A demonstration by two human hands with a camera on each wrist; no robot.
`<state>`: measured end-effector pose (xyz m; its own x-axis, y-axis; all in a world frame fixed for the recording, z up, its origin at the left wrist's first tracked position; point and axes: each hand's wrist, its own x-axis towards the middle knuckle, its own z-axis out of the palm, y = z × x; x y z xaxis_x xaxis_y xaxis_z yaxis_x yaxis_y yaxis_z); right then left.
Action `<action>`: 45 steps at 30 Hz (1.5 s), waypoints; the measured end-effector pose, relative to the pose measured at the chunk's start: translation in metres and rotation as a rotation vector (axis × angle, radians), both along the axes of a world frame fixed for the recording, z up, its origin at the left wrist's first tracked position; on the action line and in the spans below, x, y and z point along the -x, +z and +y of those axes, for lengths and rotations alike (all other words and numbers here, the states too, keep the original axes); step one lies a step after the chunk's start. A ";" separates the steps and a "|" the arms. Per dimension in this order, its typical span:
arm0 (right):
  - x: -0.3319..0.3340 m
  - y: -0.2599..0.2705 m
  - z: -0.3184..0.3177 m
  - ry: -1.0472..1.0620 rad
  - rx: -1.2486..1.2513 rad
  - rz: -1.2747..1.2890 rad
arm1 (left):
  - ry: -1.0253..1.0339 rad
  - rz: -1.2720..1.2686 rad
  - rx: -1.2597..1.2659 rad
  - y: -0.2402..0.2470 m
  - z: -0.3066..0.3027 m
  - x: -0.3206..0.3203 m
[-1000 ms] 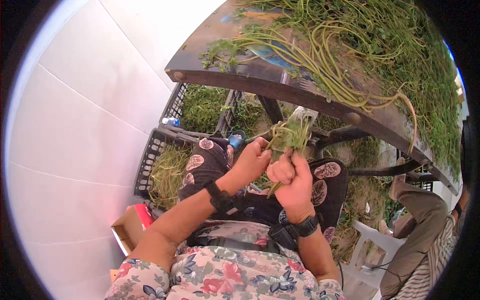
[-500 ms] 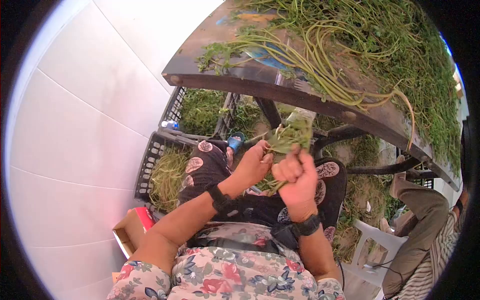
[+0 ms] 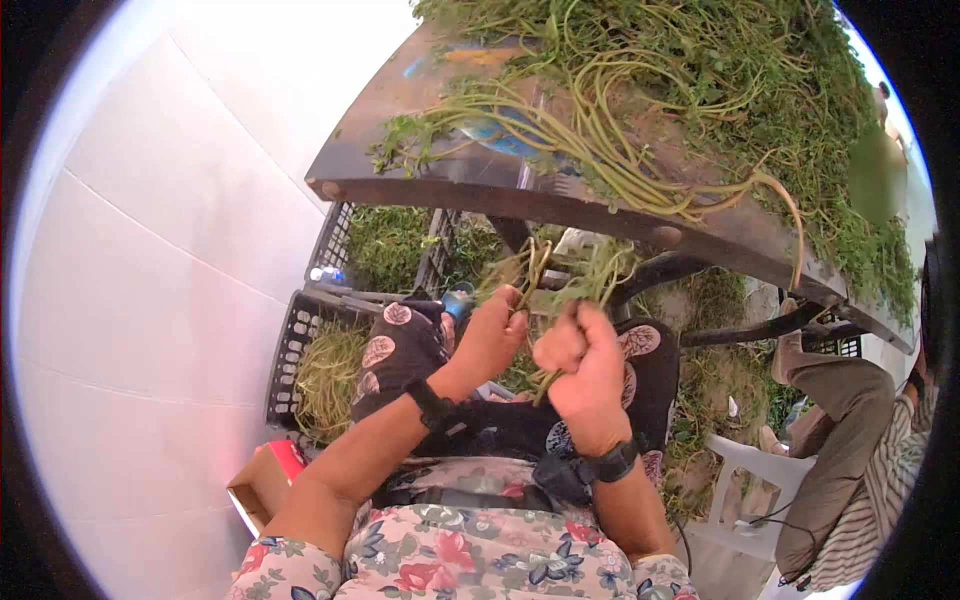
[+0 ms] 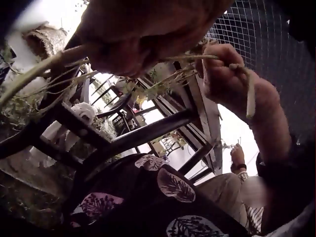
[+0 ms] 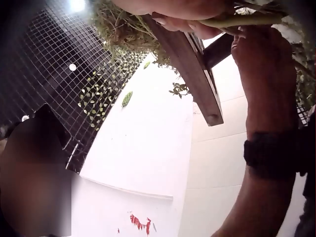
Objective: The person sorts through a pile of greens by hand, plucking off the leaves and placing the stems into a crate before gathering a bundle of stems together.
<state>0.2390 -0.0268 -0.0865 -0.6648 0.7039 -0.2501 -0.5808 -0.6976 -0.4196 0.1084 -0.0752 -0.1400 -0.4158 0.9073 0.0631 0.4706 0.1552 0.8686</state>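
Note:
Over the lap, my left hand (image 3: 490, 340) pinches a few thin green stems (image 3: 537, 268), which stick up past the fingertips. Close to its right, my right hand (image 3: 585, 365) has its fingers curled round a small leafy bunch (image 3: 603, 272), with stem ends poking out below the fist. The leaves look blurred. A pale green stem (image 4: 251, 96) bends down from the right hand in the left wrist view. In the right wrist view, a thick stem (image 5: 247, 20) runs between the two hands.
A dark wooden table (image 3: 420, 165) ahead bears a large heap of leafy stems (image 3: 740, 80). Black crates (image 3: 285, 365) with cut greens stand at the left by a white wall. A red-edged box (image 3: 265, 485), a white plastic chair (image 3: 740, 490) and another person's leg (image 3: 845, 400) are nearby.
My left hand has drawn slightly left, away from the right hand. The greens that stood together between the hands now show as two separate parts. The head view has shifted a little.

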 end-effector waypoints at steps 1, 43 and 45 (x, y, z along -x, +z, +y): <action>0.001 0.007 -0.003 0.013 -0.005 -0.034 | 0.002 0.104 -0.066 -0.006 0.004 0.001; -0.019 -0.032 0.012 0.156 0.033 -0.179 | -0.443 -0.489 0.291 0.081 -0.041 -0.007; -0.017 -0.041 0.014 0.163 -0.026 -0.134 | -0.512 -0.371 0.247 0.067 -0.044 -0.007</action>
